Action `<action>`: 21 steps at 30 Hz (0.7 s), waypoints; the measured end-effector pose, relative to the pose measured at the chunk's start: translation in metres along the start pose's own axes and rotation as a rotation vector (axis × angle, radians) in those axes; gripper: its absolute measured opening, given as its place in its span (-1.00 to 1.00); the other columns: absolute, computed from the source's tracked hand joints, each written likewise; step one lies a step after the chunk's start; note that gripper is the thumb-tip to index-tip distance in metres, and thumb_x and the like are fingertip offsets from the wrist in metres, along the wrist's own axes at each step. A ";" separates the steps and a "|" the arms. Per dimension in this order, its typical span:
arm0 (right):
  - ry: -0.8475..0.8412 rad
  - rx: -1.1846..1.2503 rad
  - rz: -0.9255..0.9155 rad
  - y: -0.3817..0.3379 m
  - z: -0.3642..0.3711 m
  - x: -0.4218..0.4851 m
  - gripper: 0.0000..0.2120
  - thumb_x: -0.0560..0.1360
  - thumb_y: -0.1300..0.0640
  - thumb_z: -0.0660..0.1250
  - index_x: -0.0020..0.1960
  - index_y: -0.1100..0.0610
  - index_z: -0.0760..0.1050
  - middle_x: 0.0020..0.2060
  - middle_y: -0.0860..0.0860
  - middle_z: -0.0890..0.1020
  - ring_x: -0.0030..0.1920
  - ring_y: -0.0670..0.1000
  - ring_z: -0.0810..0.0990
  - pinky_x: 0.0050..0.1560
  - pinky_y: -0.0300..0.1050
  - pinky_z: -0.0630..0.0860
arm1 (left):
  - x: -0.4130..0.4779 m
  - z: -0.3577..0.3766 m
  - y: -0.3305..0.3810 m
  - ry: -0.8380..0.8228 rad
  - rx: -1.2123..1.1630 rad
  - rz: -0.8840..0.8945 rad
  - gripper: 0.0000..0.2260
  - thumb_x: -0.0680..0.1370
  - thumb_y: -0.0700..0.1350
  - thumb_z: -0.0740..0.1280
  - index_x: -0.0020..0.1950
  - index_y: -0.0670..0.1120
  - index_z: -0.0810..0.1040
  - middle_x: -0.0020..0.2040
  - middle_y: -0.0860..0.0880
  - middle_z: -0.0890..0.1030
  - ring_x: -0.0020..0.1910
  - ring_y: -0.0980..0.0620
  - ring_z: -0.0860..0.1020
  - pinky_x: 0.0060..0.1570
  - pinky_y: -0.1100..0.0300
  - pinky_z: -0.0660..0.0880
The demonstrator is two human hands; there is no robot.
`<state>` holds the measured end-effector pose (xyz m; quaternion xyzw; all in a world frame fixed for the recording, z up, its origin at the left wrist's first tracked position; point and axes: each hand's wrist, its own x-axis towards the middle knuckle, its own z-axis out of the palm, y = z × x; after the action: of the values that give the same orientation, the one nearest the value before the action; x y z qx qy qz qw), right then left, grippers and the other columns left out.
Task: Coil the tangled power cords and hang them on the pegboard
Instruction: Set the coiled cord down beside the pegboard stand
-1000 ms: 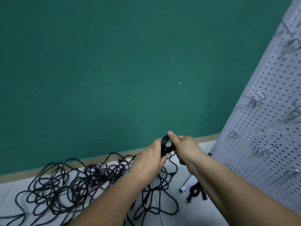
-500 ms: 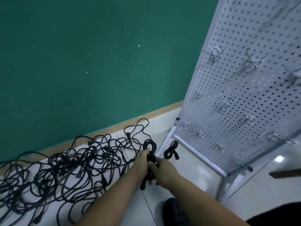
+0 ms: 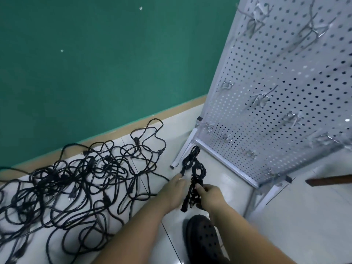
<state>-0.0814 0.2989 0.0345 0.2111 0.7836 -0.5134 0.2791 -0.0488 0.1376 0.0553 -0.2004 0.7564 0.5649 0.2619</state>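
Cords [image 3: 76,178] sprawl in a loose black tangle to the left of the grip, spread from the near edge out to the tan baseboard [image 3: 133,128]. Behind them a green wall [image 3: 95,63] fills the far side. A white pegboard [image 3: 285,82] stands on a frame to the right of the grip and beyond it, looking tilted in this wide view. One of its legs comes down just past the held cord. Pale floor [image 3: 304,225] tiles run under everything. A dark perforated shoe [image 3: 203,241] sits on the near side of the grip, almost straight below it in the picture.

The right hand [image 3: 211,195] holds a coiled bundle [image 3: 197,174], with the thumb pressed on the cord and the fingers curled round it. The loops extend away from the hand toward the pegboard, and the plugs [image 3: 185,204] hang on the near side. Whether the far loops rest on the floor cannot be told.

The left hand [image 3: 174,191] lies just left of the bundle, its fingers fairly straight and holding nothing. Its tips are close to the end of a second, smaller coil [image 3: 190,159]; whether they touch it is unclear. That coil lies on the floor beyond the grip, beside the pegboard's leg. Blurred metal hooks [image 3: 261,98] stick out of the board.
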 end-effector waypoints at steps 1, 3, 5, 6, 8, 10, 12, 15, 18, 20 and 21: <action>0.006 0.025 0.031 0.001 -0.005 0.009 -0.75 0.70 0.09 0.34 0.03 0.27 0.63 -0.18 0.18 0.66 -0.18 0.18 0.62 0.03 0.21 0.68 | 0.007 -0.001 -0.012 0.035 0.088 -0.003 -0.46 0.69 0.18 0.06 0.68 0.11 0.22 0.54 -0.03 0.40 0.54 -0.11 0.35 0.46 0.00 0.31; 0.022 0.060 0.076 0.003 -0.013 0.032 -0.80 0.71 0.10 0.32 0.06 0.22 0.61 -0.13 0.17 0.65 -0.15 0.17 0.59 -0.02 0.12 0.66 | 0.019 -0.007 -0.034 0.104 0.355 0.055 -0.45 0.68 0.15 0.08 0.67 0.06 0.21 0.46 -0.07 0.45 0.50 -0.13 0.35 0.47 -0.07 0.37; 0.056 0.103 0.114 0.005 -0.018 0.057 -0.83 0.71 0.13 0.31 0.09 0.22 0.60 -0.12 0.18 0.62 -0.15 0.18 0.55 -0.06 0.09 0.62 | 0.024 -0.014 -0.051 0.183 0.641 0.133 -0.51 0.71 0.07 0.10 0.64 0.00 0.25 0.44 -0.05 0.45 0.47 -0.08 0.29 0.46 -0.02 0.35; 0.070 0.123 0.130 0.005 -0.020 0.068 -0.82 0.71 0.13 0.31 0.09 0.24 0.60 -0.12 0.18 0.61 -0.16 0.18 0.54 -0.07 0.11 0.61 | 0.025 -0.019 -0.058 0.221 0.735 0.176 -0.54 0.71 0.04 0.12 0.62 0.00 0.29 0.43 -0.02 0.45 0.45 -0.06 0.28 0.45 0.03 0.34; 0.093 0.142 0.165 0.004 -0.021 0.089 -0.80 0.71 0.13 0.32 0.01 0.24 0.59 -0.12 0.19 0.61 -0.15 0.19 0.56 0.03 0.21 0.66 | 0.027 -0.027 -0.072 0.281 0.822 0.240 -0.57 0.70 0.00 0.17 0.58 -0.02 0.36 0.42 0.00 0.46 0.44 -0.04 0.29 0.45 0.05 0.35; 0.124 0.150 0.199 0.001 -0.019 0.110 -0.76 0.70 0.10 0.34 -0.05 0.25 0.58 -0.13 0.20 0.63 -0.13 0.22 0.60 0.14 0.28 0.65 | 0.028 -0.032 -0.084 0.341 0.851 0.267 -0.58 0.66 -0.05 0.25 0.53 -0.05 0.47 0.37 -0.01 0.50 0.43 -0.05 0.34 0.44 0.03 0.40; 0.184 0.093 0.226 0.000 -0.017 0.132 -0.71 0.67 0.03 0.38 -0.06 0.26 0.59 -0.14 0.21 0.67 -0.10 0.28 0.67 0.14 0.33 0.67 | 0.032 -0.037 -0.095 0.390 0.850 0.285 -0.61 0.62 -0.09 0.31 0.46 -0.07 0.54 0.29 -0.01 0.54 0.38 -0.05 0.38 0.42 0.03 0.44; 0.214 -0.039 0.216 0.001 -0.012 0.164 -0.64 0.64 -0.06 0.40 -0.01 0.27 0.63 -0.12 0.23 0.70 -0.03 0.34 0.71 0.09 0.32 0.68 | 0.033 -0.042 -0.106 0.414 0.856 0.318 -0.63 0.59 -0.11 0.36 0.40 -0.07 0.58 0.23 0.01 0.54 0.34 -0.04 0.40 0.42 0.02 0.46; 0.233 -0.158 0.171 -0.012 -0.005 0.159 -0.76 0.65 -0.04 0.39 -0.02 0.14 0.59 -0.17 0.14 0.67 -0.03 0.31 0.70 0.03 0.21 0.70 | 0.028 -0.049 -0.112 0.433 0.858 0.331 -0.64 0.54 -0.14 0.40 0.34 -0.07 0.62 0.18 0.02 0.56 0.32 -0.06 0.44 0.32 -0.01 0.54; 0.224 -0.245 0.153 -0.017 -0.004 0.158 -0.79 0.61 -0.08 0.43 -0.02 0.07 0.59 -0.19 0.09 0.68 -0.04 0.27 0.71 0.08 0.17 0.69 | 0.026 -0.054 -0.117 0.434 0.861 0.315 -0.63 0.53 -0.14 0.40 0.34 -0.06 0.63 0.18 0.03 0.57 0.31 -0.06 0.45 0.30 -0.02 0.55; 0.208 -0.272 0.158 -0.018 -0.003 0.159 -0.78 0.59 -0.10 0.46 -0.02 0.06 0.61 -0.20 0.08 0.69 -0.05 0.25 0.72 0.09 0.17 0.69 | 0.024 -0.056 -0.119 0.433 0.865 0.303 -0.62 0.54 -0.13 0.39 0.36 -0.06 0.62 0.19 0.03 0.57 0.32 -0.06 0.44 0.32 -0.02 0.54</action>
<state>-0.2132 0.3020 -0.0560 0.2843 0.8513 -0.3544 0.2623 -0.0056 0.0501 -0.0367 -0.0740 0.9787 0.1772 0.0731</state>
